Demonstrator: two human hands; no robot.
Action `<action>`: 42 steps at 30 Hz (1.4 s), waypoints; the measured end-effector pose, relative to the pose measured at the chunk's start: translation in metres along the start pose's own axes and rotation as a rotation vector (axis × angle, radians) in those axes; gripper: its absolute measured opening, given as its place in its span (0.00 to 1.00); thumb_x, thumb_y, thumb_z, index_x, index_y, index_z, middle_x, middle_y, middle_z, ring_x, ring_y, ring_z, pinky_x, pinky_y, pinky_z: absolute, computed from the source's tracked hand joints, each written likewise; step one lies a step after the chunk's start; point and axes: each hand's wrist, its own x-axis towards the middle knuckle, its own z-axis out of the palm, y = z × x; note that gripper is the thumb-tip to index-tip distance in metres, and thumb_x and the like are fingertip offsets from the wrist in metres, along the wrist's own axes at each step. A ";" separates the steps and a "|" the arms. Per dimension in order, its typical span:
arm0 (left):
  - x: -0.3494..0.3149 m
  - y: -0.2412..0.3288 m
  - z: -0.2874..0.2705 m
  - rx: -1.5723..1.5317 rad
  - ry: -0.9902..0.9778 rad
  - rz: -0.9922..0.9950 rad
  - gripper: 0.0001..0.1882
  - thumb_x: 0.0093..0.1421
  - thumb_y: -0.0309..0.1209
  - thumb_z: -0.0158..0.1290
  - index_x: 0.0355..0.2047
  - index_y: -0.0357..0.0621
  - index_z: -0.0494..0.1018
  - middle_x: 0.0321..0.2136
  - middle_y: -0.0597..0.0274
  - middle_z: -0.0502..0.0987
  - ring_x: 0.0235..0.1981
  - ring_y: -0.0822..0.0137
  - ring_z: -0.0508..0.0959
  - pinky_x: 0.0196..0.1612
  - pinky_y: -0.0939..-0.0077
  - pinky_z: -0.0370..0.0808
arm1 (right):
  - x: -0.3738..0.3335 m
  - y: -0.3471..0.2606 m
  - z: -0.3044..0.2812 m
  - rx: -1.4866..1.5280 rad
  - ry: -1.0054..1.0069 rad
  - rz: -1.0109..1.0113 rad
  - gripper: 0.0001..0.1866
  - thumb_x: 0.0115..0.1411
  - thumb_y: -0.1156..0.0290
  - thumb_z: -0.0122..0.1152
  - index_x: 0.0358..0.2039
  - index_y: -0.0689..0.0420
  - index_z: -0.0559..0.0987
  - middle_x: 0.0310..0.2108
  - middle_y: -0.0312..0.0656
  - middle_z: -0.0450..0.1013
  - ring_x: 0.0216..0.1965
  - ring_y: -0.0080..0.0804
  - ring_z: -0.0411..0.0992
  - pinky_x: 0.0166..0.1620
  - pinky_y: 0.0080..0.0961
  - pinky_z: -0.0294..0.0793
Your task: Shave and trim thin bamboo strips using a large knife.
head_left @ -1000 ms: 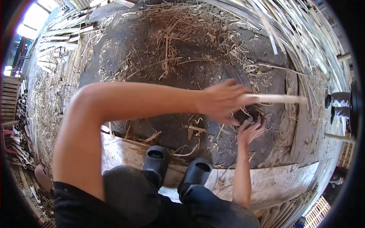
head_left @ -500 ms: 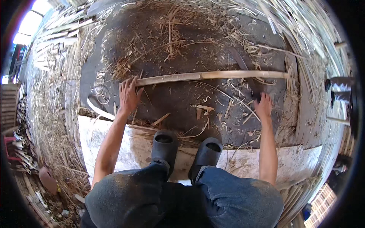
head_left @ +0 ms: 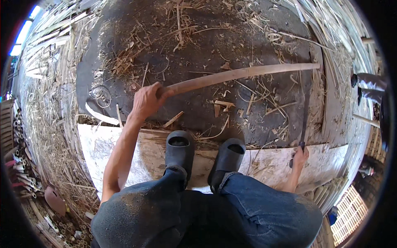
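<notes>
My left hand [head_left: 147, 100] is closed around the near-left end of a long, split bamboo strip [head_left: 244, 72]. The strip runs off to the right with a slight bend, its far end by the right edge of the dark mat. On the right, my right hand [head_left: 300, 156] grips the dark handle of a long knife [head_left: 306, 105]. Its narrow blade points away from me, past the near edge of the mat, and its upper part is hard to make out near the strip.
Shavings and offcuts [head_left: 223, 104] litter the dark mat [head_left: 186, 111]. A pale worn board [head_left: 111, 144] lies along its near edge, by my feet in dark slides [head_left: 180, 151]. Bamboo strips are heaped far right; cut bamboo tubes [head_left: 76, 233] lie at lower left.
My right hand has drawn the knife toward me and to the right. My left hand has shifted right and wrapped round the strip, whose right end has moved farther away.
</notes>
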 end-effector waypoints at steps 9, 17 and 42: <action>-0.012 0.037 0.025 -0.157 -0.270 0.075 0.23 0.57 0.49 0.65 0.33 0.40 0.73 0.23 0.48 0.77 0.25 0.47 0.78 0.30 0.56 0.71 | -0.113 -0.168 0.063 0.282 0.028 -0.280 0.19 0.65 0.54 0.60 0.32 0.59 0.78 0.21 0.42 0.75 0.19 0.31 0.72 0.24 0.30 0.70; -0.050 0.033 0.047 0.068 0.186 -0.006 0.14 0.49 0.34 0.67 0.32 0.48 0.73 0.26 0.57 0.80 0.29 0.53 0.81 0.32 0.56 0.73 | -0.135 -0.259 0.125 -0.028 -0.232 -0.898 0.31 0.61 0.36 0.59 0.32 0.56 0.75 0.20 0.37 0.73 0.17 0.30 0.70 0.22 0.32 0.74; -0.063 0.034 0.012 -0.005 -0.359 -0.033 0.22 0.50 0.47 0.67 0.29 0.38 0.81 0.20 0.47 0.79 0.21 0.52 0.80 0.29 0.59 0.75 | -0.053 -0.177 0.114 -0.483 -0.341 -0.784 0.21 0.66 0.44 0.51 0.45 0.49 0.70 0.22 0.36 0.75 0.19 0.32 0.76 0.19 0.32 0.74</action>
